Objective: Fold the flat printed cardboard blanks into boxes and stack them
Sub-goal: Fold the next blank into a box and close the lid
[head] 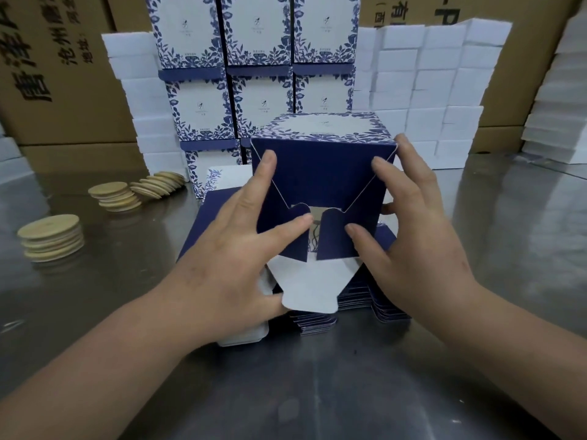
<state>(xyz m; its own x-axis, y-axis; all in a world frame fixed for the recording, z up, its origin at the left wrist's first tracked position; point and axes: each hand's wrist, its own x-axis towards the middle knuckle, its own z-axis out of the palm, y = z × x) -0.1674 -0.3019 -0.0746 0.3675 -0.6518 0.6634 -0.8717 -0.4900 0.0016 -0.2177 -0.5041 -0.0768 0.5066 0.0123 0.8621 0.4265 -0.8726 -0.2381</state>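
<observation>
Both hands are pressing the half-folded box (320, 173) between them, with its navy bottom flaps facing the camera. The left hand (235, 249) and right hand (413, 236) are lying with fingers straight on the flaps, neither clenched. The box is hovering over the stack of flat blanks (359, 300) on the steel table (317, 392), with its white flap (314, 281) hanging unfolded.

We count one half-folded box (317, 173), at least eight finished boxes (257, 30), three wooden-disc piles (50, 236), one stack of flat blanks (319, 325).
</observation>
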